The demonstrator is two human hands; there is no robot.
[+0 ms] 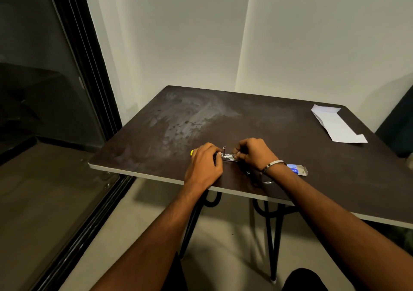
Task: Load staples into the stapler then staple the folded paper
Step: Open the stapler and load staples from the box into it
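A small stapler [227, 156] lies near the front edge of the dark table [245, 121], its metal channel exposed and a thin metal part standing up from it. My left hand [204, 165] grips the stapler's left end, where a bit of yellow shows. My right hand [254, 154] pinches at the right end of the channel; whether it holds staples is too small to tell. A blue and white staple box [297, 169] lies open just behind my right wrist. The folded white paper [337, 124] rests at the table's far right.
The table stands in a corner of white walls, on black hairpin legs [271, 235]. A dark sliding glass door [44, 89] with a black frame runs along the left. A dark object [400, 125] sits beyond the table's right edge.
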